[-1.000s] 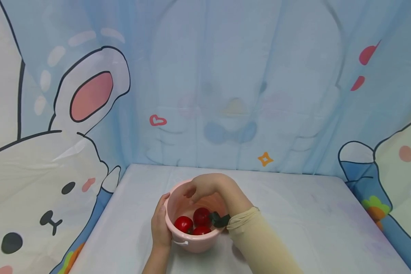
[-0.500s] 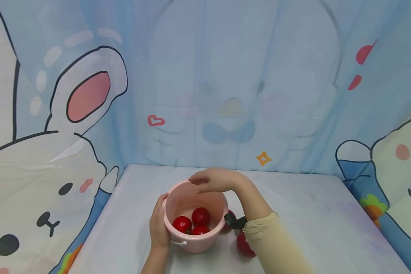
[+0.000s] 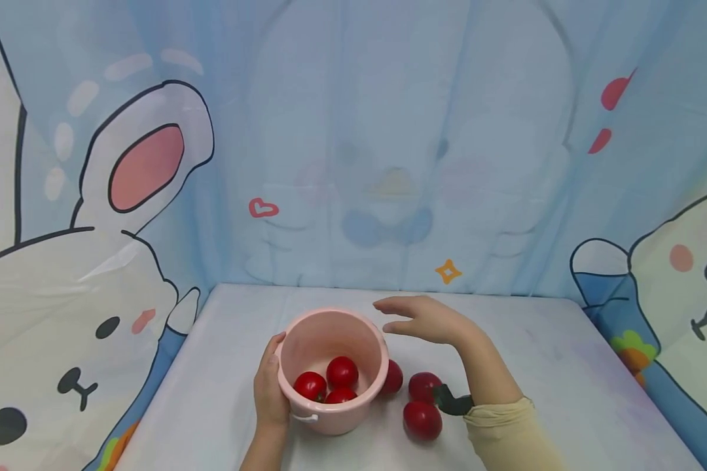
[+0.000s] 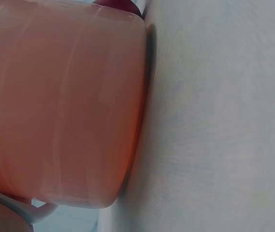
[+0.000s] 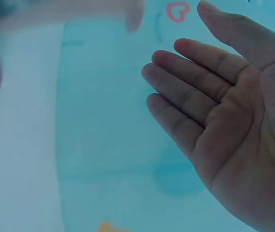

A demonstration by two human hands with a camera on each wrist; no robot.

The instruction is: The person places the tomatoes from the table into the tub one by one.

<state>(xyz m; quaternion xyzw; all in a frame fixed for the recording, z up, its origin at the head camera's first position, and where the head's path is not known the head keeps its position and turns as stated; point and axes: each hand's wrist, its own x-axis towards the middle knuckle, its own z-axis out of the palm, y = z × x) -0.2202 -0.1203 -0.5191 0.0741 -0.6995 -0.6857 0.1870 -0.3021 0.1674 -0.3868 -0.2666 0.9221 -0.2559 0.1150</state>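
A pink bucket (image 3: 336, 418) stands upright on the table, tilted slightly in view. Inside lie glossy red tomatoes (image 3: 342, 373), three visible. My left hand (image 3: 271, 396) holds the bucket's left side, fingertips near the rim. Most of the left wrist view is the bucket's wall (image 4: 69, 106), with a white handle (image 4: 43, 211) low at the left. To the right of the bucket hovers my right hand (image 3: 427, 318), palm facing it, fingers extended and nothing held. The right wrist view shows that bare palm (image 5: 239, 125) too.
Darker red round fruits lie right of the bucket: one fruit (image 3: 393, 377) against its side, another fruit (image 3: 425, 386) and a third fruit (image 3: 422, 420) under my right wrist. A pale cloth covers the table (image 3: 542, 366). A blue cartoon curtain (image 3: 342, 98) encloses the back and sides.
My right hand has come out from over the bucket and moved right, uncovering the dark red fruits beside it. My left hand still holds the bucket in place.
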